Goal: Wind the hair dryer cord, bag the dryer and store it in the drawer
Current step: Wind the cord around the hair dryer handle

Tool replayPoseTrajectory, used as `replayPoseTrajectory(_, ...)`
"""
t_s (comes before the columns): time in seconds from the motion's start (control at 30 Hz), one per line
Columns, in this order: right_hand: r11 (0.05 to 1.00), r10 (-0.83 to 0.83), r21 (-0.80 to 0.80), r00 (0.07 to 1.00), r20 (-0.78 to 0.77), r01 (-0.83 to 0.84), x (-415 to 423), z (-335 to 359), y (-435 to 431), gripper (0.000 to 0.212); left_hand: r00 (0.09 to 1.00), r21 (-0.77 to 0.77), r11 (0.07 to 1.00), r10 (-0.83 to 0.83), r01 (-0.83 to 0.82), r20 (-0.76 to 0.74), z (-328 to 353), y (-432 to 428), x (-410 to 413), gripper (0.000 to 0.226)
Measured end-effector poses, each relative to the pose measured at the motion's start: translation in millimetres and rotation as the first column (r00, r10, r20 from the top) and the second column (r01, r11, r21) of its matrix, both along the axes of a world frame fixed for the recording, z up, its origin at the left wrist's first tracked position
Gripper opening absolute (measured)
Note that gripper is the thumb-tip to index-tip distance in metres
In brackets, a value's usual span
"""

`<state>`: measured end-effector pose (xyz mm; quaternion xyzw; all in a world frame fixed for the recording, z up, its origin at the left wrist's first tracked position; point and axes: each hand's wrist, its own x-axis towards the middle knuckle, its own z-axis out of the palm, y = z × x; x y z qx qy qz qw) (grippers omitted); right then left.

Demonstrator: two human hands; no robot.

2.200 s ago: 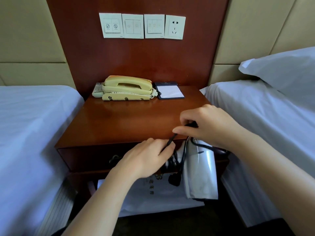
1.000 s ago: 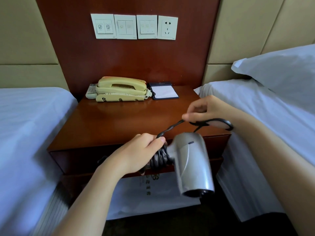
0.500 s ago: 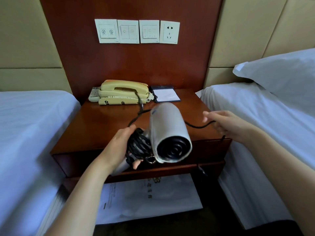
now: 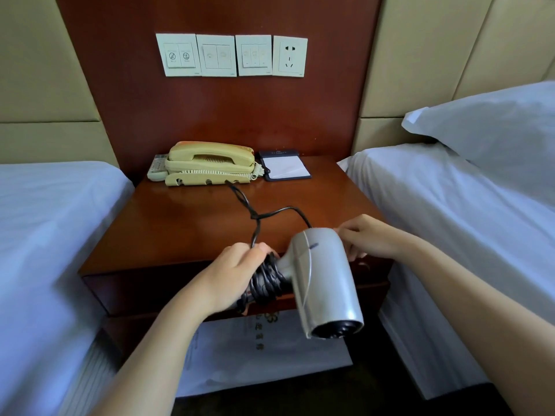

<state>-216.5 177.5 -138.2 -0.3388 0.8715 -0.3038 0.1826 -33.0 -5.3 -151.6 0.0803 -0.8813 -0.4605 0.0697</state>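
Hotel room, glossy reddish wood nightstand (image 4: 180, 232) wedged between two white-sheeted beds, padded beige wall panels either side of a dark wood headboard strip.

Big change from half a second back: silver hair dryer (image 4: 324, 280) flipped from nozzle-at-the-camera to barrel slanting down toward 5 o'clock, dark grille now aimed at the floor. Also dropped lower, now out in front of the nightstand's front edge rather than up over the top. Loose loop of cord (image 4: 255, 217) swung up over the tabletop, arcing toward 12 o'clock and nearly reaching the phone.

Dryer body smooth, satin metallic plastic, stubby cylinder with a folding handle. Cord thin, black, rubbery, already bundled in several tight coils round the handle, rest of it kinked in a loose crossing above.

Left hand (image 4: 231, 277) wrapped round the handle and the coils, thumb on top pinning the strand where it leaves the bundle, forearm coming in from 7 o'clock. Right hand (image 4: 369, 238) tucked behind the back end of the barrel at 2 o'clock, fingers curled toward it; can't tell if gripping anything, view blocked by the dryer.

Further out: drawer (image 4: 135, 292) front just under the tabletop. White bag (image 4: 261, 355) with printed lettering lying flat on the floor below. Cream corded telephone (image 4: 210, 163) at 12 o'clock at the back of the top, notepad (image 4: 285, 166) in a dark holder just right of it. Row of white switch plates plus one wall socket (image 4: 289, 57) up on the wood panel.
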Motion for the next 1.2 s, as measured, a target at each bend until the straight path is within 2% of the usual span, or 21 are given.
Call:
replayPoseTrajectory(0.1, 0.967, -0.027, -0.254, 0.992, -0.122, -0.005, 6, 6, -9, 0.026, 1.0, -0.064, 0.998, -0.025, 0.026, 0.018, 0, 7, -2, 0.063)
replayPoseTrajectory(0.13, 0.939, -0.02, -0.345, 0.994, -0.106, -0.018, 8, 9, -13, 0.021, 0.999, -0.08, 0.996, -0.031, 0.034, 0.034, -1, 9, -2, 0.067)
replayPoseTrajectory(0.2, 0.902, 0.043, -0.428, 0.999, -0.023, -0.049, 15, 18, -18, 0.021, 0.997, -0.114, 0.993, -0.029, 0.037, 0.069, -3, 13, -3, 0.071)
replayPoseTrajectory(0.27, 0.903, 0.16, -0.419, 0.979, 0.127, -0.093, 23, 21, -23, 0.026, 0.994, -0.144, 0.989, -0.023, 0.037, 0.104, -4, 18, -3, 0.061)
replayPoseTrajectory(0.33, 0.928, 0.254, -0.333, 0.936, 0.244, -0.165, 35, 18, -28, 0.028, 0.993, -0.173, 0.983, -0.035, 0.055, 0.117, -5, 24, -3, 0.049)
replayPoseTrajectory(0.4, 0.939, 0.308, -0.232, 0.92, 0.244, -0.253, 44, 12, -34, 0.024, 0.993, -0.195, 0.979, -0.034, 0.056, 0.114, -7, 27, -2, 0.048)
replayPoseTrajectory(0.47, 0.934, 0.328, -0.226, 0.917, 0.226, -0.278, 45, 8, -38, 0.019, 0.991, -0.212, 0.976, -0.022, 0.05, 0.132, -7, 26, -1, 0.05)
replayPoseTrajectory(0.57, 0.939, 0.252, -0.278, 0.954, 0.162, -0.201, 42, 8, -40, 0.009, 0.99, -0.201, 0.978, -0.027, 0.056, 0.14, -6, 23, -1, 0.04)
replayPoseTrajectory(0.67, 0.936, 0.123, -0.338, 0.991, 0.052, -0.098, 39, 13, -39, 0.009, 0.993, -0.148, 0.988, -0.026, 0.043, 0.114, -3, 18, -1, 0.051)
replayPoseTrajectory(0.83, 0.874, -0.16, -0.476, 0.982, -0.099, 0.094, 17, 24, -26, 0.03, 0.999, -0.002, 1.0, -0.007, 0.008, 0.032, 0, 0, 0, 0.067)
replayPoseTrajectory(0.97, 0.87, -0.323, -0.444, 0.928, -0.185, 0.214, -4, 21, -13, 0.038, 0.992, 0.164, 0.986, 0.04, -0.02, -0.12, 7, -6, 6, 0.049)
replayPoseTrajectory(1.07, 0.847, -0.416, -0.439, 0.889, -0.191, 0.302, -18, 19, 0, 0.044, 0.979, 0.342, 0.94, 0.063, 0.007, -0.195, 15, -9, 13, 0.05)
replayPoseTrajectory(1.2, 0.885, -0.423, -0.337, 0.858, -0.292, 0.322, -24, 13, 9, 0.043, 0.977, 0.369, 0.929, 0.073, 0.007, -0.203, 15, -17, 15, 0.049)
